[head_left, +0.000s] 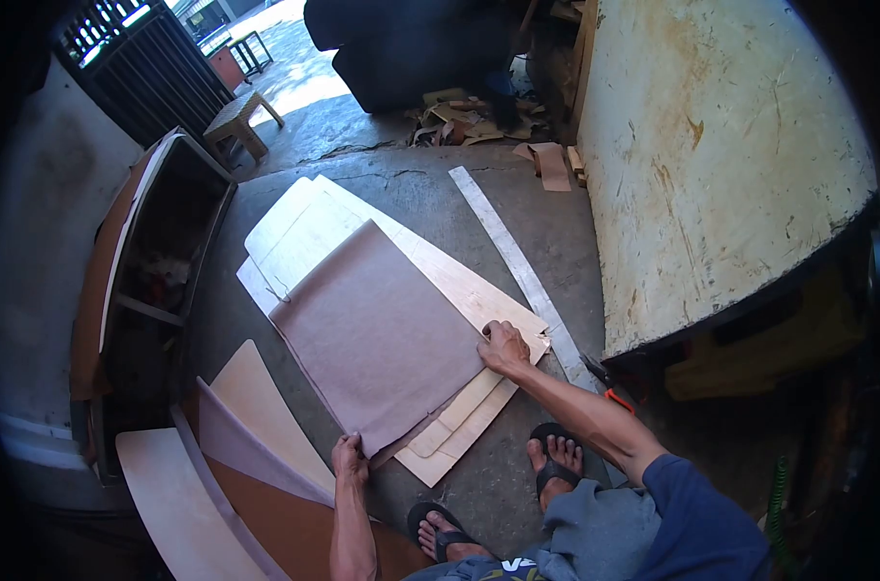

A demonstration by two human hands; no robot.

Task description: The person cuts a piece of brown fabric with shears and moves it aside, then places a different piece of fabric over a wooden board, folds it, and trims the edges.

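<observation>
On the floor (541, 228), L grip (348, 457) & R grip (503, 347) each clutch 1 brown sheet (377, 334) over plywood stack (459, 281).

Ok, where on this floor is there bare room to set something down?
Bare concrete lies between the metal strip and the white panel, and beyond the brown sheet and plywood stack up to the scraps. Crowded: lower left, where loose boards meet the shelf.

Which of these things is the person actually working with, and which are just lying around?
In use: brown sheet, left hand and right hand on its near edge; plywood stack under it.
Lying about: metal ruler, orange-handled tool, stool, cardboard scraps.
</observation>
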